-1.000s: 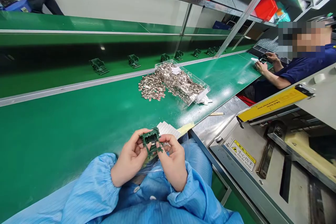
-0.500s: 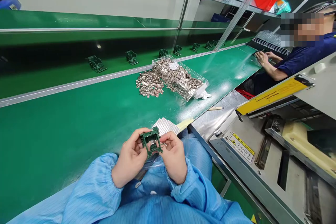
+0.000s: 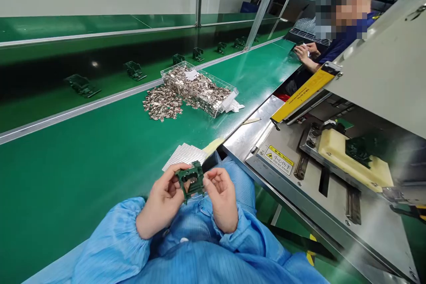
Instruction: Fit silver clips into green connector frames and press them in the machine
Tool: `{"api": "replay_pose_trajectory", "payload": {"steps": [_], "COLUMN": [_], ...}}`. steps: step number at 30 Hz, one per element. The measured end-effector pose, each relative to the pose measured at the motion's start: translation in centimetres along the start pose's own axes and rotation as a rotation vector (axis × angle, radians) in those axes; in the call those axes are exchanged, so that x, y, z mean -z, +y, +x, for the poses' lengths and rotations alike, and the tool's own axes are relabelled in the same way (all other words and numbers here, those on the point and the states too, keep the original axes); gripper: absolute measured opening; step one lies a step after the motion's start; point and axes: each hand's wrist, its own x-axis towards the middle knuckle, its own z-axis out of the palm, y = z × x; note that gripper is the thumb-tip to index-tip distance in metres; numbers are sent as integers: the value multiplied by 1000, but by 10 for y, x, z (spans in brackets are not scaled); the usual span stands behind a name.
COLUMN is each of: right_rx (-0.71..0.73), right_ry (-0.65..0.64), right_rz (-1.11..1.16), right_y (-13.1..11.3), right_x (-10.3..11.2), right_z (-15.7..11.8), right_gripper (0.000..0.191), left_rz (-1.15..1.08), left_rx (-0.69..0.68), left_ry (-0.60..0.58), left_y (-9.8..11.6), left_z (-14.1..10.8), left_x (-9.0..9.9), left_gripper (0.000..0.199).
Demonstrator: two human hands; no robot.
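A dark green plastic frame [image 3: 196,183] with an opening in its middle is held above my lap. My left hand [image 3: 160,202] grips its left side between thumb and fingers. At its right edge is my right hand [image 3: 222,197], thumb and fingertips closed together close against the part; whether something small is between them is hidden. Just beyond my hands lies a sheet of small silvery squares [image 3: 184,155] on the green work surface [image 3: 100,155]. Farther off, many small metal pieces are heaped in a clear tray [image 3: 226,105] and in a loose pile [image 3: 161,103] beside it.
A machine [image 3: 299,177] with a yellow bar [image 3: 301,93] and a cream fixture [image 3: 353,159] stands at the right. Several green frames [image 3: 135,70] sit on the dark belt behind the work surface. Another person's hands [image 3: 306,53] work at the far right.
The camera view has swung right, showing more of the machine and its fixture. The green frame is turned slightly in my hands. The sheet of squares shows more fully.
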Motion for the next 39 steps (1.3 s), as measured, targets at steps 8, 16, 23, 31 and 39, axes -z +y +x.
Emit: {"api": "replay_pose_trajectory", "payload": {"steps": [8, 16, 23, 31, 39], "right_rx": [-92, -23, 146, 204, -83], "right_ry": [-103, -84, -106, -290, -385], "right_rz": [-112, -115, -337, -750, -1060], "right_y": [45, 51, 65, 90, 87], "right_x": [12, -13, -12, 14, 44], "right_z": [36, 33, 21, 49, 77], "right_gripper": [49, 47, 42, 33, 22], "left_rz": [-27, 17, 59, 99, -42], "left_rx": [-163, -167, -126, -162, -146], "left_ry": [95, 37, 36, 62, 96], "left_y": [0, -17, -18, -21, -15], "left_z": [70, 74, 70, 71, 74], "left_x": [2, -1, 0, 1, 5], "left_gripper": [42, 43, 42, 43, 44]}}
